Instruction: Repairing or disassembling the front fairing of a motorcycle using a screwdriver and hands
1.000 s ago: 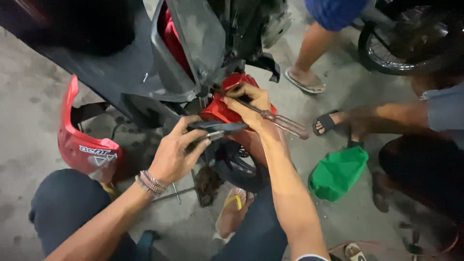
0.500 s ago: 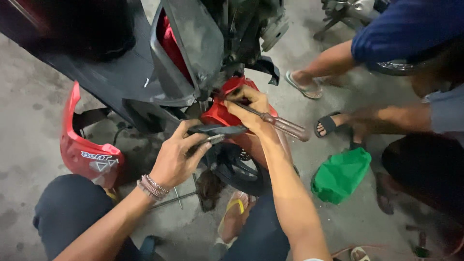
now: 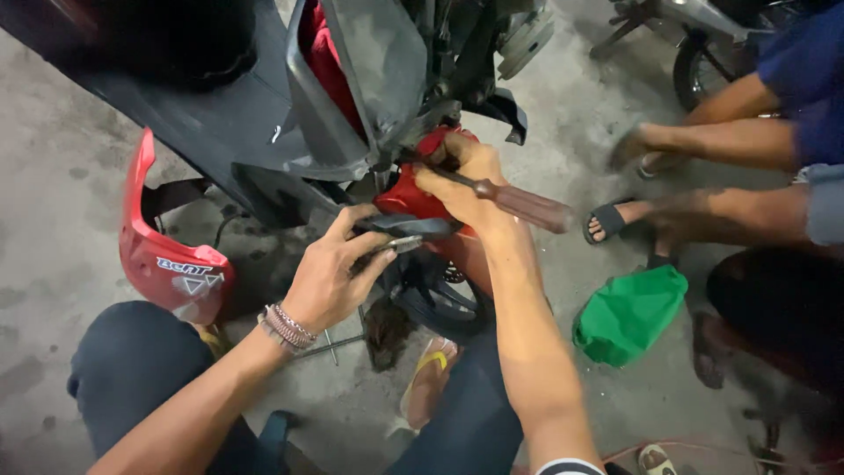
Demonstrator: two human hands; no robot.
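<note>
Crouched over a scooter's glossy red front fender (image 3: 406, 195), tucked under dull grey plastic body panels (image 3: 374, 62) and above a black rubber tyre (image 3: 435, 295). Left hand (image 3: 330, 277), wrist ringed with beaded bracelets (image 3: 283, 327), curled beside the fender, fingers (image 3: 365, 233) clamped on a thin black curved piece (image 3: 413, 227) with a small bright metal part under it. Right hand (image 3: 462, 180) wrapped tight around a screwdriver (image 3: 519, 204), fingers together on its smooth, translucent dark-brown handle, butt end pointing out to the right, shaft running up-left toward the fender's top; tip hidden. Lay on the rough, stained concrete floor (image 3: 53, 114), left of the wheel: a loose red fairing panel (image 3: 163, 251), shiny and curved, carrying a white sticker with blue lettering and a pale triangular mark near its lower end. Sat to the right, well apart from the wheel: a crumpled green plastic bag (image 3: 629, 312). Reached in from the upper right: another person's bare forearm (image 3: 712, 141), with a sandalled foot (image 3: 611, 220) below it.
</note>
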